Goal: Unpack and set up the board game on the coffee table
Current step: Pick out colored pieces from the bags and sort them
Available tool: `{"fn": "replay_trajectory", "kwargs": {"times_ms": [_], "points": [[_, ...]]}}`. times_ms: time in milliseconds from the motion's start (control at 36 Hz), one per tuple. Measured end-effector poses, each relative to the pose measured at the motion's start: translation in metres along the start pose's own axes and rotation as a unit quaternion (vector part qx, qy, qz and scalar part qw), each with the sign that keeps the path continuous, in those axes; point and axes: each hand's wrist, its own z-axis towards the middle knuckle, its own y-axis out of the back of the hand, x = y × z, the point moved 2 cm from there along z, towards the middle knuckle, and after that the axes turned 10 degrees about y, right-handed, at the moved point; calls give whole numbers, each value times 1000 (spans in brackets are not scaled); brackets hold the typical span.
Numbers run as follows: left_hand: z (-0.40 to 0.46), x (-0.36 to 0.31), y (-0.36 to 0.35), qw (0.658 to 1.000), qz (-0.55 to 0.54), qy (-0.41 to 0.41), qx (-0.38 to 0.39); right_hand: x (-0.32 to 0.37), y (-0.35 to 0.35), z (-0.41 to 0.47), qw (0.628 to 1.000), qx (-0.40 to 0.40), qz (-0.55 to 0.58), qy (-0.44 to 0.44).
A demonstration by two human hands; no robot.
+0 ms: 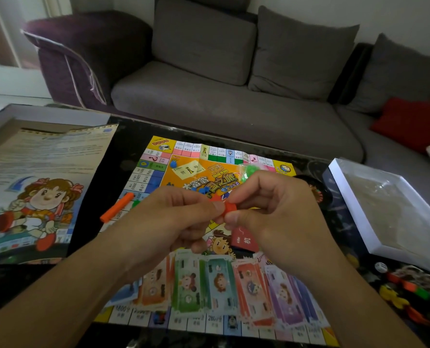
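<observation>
Pinching a red piece, both hands hover over the board

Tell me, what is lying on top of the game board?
On the game board: fanned paper money, an orange stick, a red card and blue pieces. The hands cover its middle.

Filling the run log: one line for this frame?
left hand + right hand: pinching red game piece | over board | play money fanned near edge
</observation>
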Motion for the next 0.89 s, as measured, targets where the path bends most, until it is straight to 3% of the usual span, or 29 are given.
{"fn": "replay_trajectory", "kwargs": {"times_ms": [361,611,889], "points": [[-5,-1,5,999,28,0,28,-2,-3,-2,1000,16,14,-13],[-2,2,1,999,-2,-20,32,-4,0,-2,996,-31,75,24],[-4,-3,4,999,43,-24,22,-3,0,-1,999,-20,35,8]]}}
